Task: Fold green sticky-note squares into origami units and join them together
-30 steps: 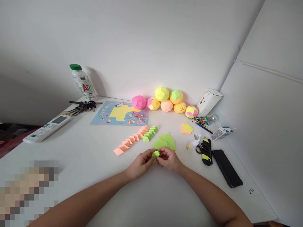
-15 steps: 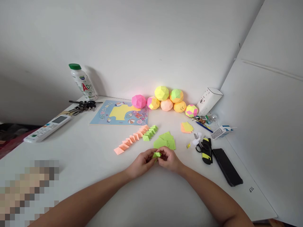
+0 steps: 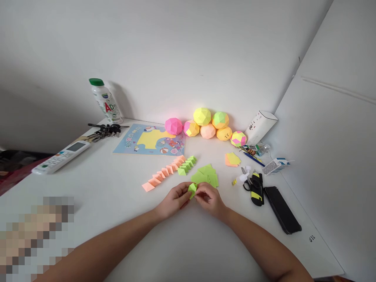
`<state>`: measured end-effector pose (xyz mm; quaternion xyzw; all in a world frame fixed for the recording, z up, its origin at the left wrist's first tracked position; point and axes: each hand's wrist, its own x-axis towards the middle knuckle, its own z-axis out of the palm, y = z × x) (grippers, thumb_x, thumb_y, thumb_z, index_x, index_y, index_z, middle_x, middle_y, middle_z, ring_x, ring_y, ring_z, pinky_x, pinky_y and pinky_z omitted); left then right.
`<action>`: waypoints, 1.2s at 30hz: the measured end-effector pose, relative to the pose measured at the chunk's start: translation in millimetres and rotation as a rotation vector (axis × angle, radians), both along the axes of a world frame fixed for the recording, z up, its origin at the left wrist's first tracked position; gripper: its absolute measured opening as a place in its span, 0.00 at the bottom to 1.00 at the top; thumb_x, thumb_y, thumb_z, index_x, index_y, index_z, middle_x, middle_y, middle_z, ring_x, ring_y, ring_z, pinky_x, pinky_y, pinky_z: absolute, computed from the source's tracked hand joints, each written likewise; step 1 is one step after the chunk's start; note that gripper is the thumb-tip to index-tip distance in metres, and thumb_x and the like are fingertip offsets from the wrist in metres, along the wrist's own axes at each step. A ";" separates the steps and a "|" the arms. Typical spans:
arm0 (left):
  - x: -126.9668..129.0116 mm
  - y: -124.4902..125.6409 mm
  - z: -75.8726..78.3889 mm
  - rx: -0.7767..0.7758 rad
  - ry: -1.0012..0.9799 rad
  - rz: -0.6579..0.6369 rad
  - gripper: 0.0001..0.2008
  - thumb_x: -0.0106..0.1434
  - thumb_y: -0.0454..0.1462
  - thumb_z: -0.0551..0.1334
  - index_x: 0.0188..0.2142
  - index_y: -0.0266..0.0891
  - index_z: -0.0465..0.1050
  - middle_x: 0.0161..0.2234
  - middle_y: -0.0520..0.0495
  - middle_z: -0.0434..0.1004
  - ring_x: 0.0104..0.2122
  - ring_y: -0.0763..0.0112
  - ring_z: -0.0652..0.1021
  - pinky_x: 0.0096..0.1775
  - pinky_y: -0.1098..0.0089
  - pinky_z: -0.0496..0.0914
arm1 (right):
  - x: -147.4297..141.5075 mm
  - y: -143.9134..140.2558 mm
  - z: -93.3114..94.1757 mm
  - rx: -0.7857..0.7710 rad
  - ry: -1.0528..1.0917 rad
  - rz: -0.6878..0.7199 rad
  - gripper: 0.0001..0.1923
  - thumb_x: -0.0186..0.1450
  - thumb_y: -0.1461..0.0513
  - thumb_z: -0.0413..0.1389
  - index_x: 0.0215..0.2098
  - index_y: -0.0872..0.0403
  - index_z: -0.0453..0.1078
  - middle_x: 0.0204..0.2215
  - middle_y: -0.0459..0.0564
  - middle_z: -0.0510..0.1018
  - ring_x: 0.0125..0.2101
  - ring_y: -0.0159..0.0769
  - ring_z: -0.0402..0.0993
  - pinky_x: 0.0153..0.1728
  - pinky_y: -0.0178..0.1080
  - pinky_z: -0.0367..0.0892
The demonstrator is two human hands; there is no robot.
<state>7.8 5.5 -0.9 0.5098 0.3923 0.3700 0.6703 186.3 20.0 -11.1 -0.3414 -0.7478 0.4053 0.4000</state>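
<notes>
1. Gripping a small lime-green folded-paper piece [image 3: 192, 188] in the left hand [image 3: 174, 200], above the white table [image 3: 117, 192], well in from its right edge.
2. Holding the right hand [image 3: 210, 199] curled beside it; cannot tell whether pinching or merely touching.
3. Likely featherlight, crisp at creases, easily crushed; best held by folded edges.

Showing as a small, bright green folded paper piece [image 3: 192, 188], creased into angled faces. Being pinched between the thumb and fingers of the left hand [image 3: 175, 199], partly hidden by the thumb. Sitting tilted at the left fingertips, pointing one corner upward past the thumb. Lying just beside the fingertips of the right hand [image 3: 212, 199], without clearly showing contact there.
</notes>
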 end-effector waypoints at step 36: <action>-0.5 -1.2 6.2 0.059 0.014 0.001 0.17 0.60 0.45 0.56 0.45 0.36 0.64 0.27 0.52 0.69 0.19 0.79 0.64 0.22 0.74 0.59 | -2.2 4.9 7.8 -0.551 0.289 -0.020 0.14 0.57 0.60 0.57 0.39 0.54 0.61 0.28 0.45 0.71 0.23 0.31 0.71 0.19 0.32 0.65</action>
